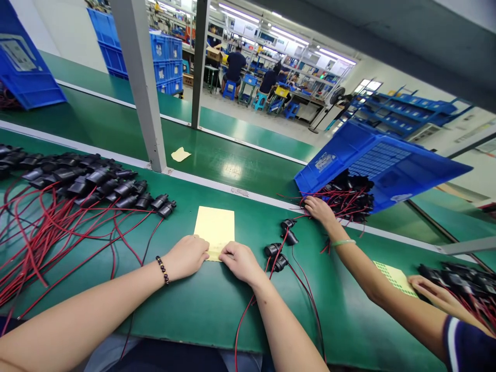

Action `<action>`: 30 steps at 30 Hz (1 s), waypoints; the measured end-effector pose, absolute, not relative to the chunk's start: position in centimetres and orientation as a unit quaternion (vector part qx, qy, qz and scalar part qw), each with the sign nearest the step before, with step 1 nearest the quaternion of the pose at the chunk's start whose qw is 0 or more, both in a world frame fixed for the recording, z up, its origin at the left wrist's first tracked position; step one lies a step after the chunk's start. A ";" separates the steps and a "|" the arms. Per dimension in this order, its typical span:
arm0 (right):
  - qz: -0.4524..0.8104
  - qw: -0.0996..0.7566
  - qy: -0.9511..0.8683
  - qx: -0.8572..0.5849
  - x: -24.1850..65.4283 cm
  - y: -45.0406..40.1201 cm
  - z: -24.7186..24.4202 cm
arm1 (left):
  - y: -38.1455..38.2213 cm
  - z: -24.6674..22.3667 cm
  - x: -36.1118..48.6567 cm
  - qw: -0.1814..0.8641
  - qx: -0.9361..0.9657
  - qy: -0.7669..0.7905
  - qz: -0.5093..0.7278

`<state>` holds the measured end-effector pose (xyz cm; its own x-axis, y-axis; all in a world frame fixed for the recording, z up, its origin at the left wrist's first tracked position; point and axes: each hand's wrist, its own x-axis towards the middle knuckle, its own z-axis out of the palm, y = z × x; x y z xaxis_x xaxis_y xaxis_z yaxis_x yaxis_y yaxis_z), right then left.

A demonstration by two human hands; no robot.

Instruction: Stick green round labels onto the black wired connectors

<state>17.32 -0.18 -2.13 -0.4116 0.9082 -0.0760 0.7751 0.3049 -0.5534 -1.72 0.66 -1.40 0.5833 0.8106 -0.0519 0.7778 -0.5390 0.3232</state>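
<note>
Head view: left grip (189, 256) and right grip (237, 259) pinch yellow sheet (215, 225); bin label (325, 161) illegible.

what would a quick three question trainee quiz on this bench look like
1. What are the camera wearer's left hand and right hand both touching: (a) a blue crate, (b) a yellow sheet, (c) a stool?
2. True or false: their beaded bracelet is on the right wrist.
3. Fill in: the wires left of the yellow sheet are mostly ___.
Key: 1. b; 2. false, the beaded bracelet is on the left wrist; 3. red.
</note>
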 end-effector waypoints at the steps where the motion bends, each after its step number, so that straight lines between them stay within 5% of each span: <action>1: 0.259 0.127 -0.798 -0.529 17.3 -0.2 -2.1 | 0.7 -1.4 -1.8 0.158 0.878 0.450 0.048; 30: 0.288 0.155 -0.780 -0.534 18.1 0.5 -1.6 | 2.8 -0.5 -3.8 0.247 0.870 0.424 0.049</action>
<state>18.14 0.50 -1.60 -0.3825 0.9216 -0.0663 0.7432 0.2643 -0.6146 -3.79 2.84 -0.46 0.6364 0.7613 -0.1242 0.7134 -0.5195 0.4704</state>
